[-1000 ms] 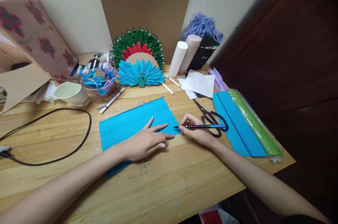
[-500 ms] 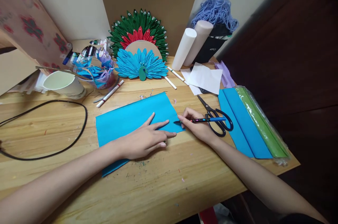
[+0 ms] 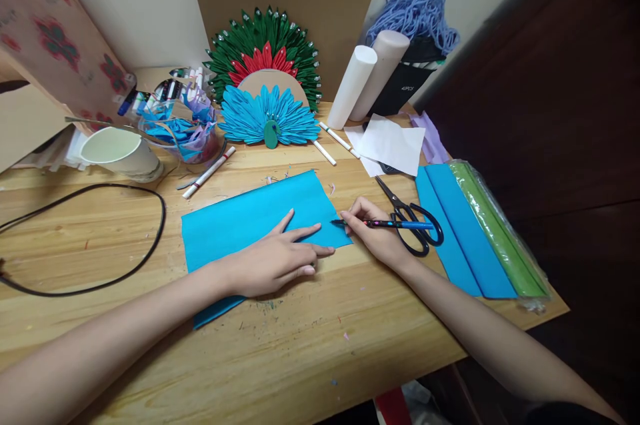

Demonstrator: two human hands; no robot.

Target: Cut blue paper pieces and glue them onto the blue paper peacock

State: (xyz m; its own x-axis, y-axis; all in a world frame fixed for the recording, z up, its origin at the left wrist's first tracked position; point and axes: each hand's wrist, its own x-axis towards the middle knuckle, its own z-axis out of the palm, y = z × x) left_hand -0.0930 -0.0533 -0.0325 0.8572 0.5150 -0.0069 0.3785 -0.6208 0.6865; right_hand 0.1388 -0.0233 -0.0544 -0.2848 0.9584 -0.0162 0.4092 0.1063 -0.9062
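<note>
- So the left hand (image 3: 270, 261) is flat on the blue paper (image 3: 250, 218), fingers spread apart and pressing it down onto the wooden table (image 3: 300, 351). Same pose as a second ago, it basically hasn't budged on the sheet.
- Right hand (image 3: 377, 238) has its fingers pinched tight around a pen (image 3: 385, 224), tip sitting right at the paper's right edge, just past the left fingertips.
- What's actually changed: the pen tip has crept a bit up along that right edge compared with a second ago. Tiny move, but my guess is a line or mark is getting drawn along the edge while the other hand keeps the sheet from sliding. Can't see any ink line from here though, too small to tell.
- Most of the apparent shift is just the head tilting; the whole desk slides down in view.
- The blue paper lies mid-table, a bit skewed, near corner tucked under the left forearm.
- Black scissors (image 3: 413, 228) lie just beside the right hand, the pen's back end crossing over the handles.
- Further right there's a stack of blue and green paper (image 3: 475, 231), and at the back a paper peacock (image 3: 267, 121) and a paper cup (image 3: 120, 151).
</note>
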